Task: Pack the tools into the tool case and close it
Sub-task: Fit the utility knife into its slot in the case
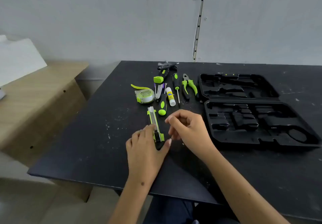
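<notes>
Black bench (87, 145), scuffed w/ white specks. Tool case (257, 112) lies open at right, both moulded halves up; most recesses look vacant, contents of far half unclear. Left hand (146, 148) grip closed on rear end of utility knife (155, 124), thumb and fingers round its body; knife points away, blade end near screwdriver handle. Right hand (188, 128) just beside knife, fingers loosely curled, grip holding nothing. Loose on bench beyond hands, left of case: tape measure (144, 95), stubby screwdriver (162, 105), glue stick (170, 96), long screwdriver (176, 86), pliers (189, 86), hammer (161, 75), stapler-type item (159, 91).
</notes>
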